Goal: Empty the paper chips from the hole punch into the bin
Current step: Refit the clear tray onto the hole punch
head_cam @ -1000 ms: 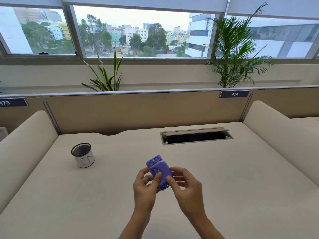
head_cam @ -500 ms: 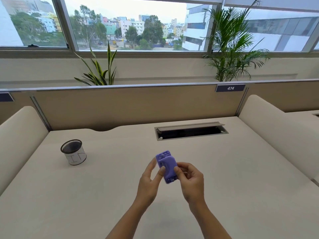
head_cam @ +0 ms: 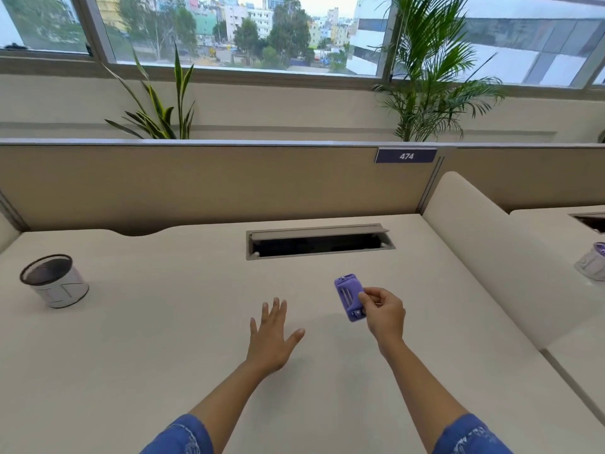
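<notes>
A small purple hole punch hangs above the desk right of centre, pinched by its right edge in my right hand. Its ribbed underside faces me. My left hand hovers over the desk to the left of the punch, palm down, fingers spread, holding nothing. The bin, a small round white cup with a dark mesh inside, stands upright at the far left of the desk, well away from both hands.
A cable slot with a raised flap is cut into the cream desk behind the punch. A tan partition closes the back, padded dividers the sides. A grey pouch sits on the neighbouring desk.
My left hand let go of the punch and dropped away to the left, fingers spreading. My right hand carried the punch to the right. The camera view shifted, so the bin sits further left.
</notes>
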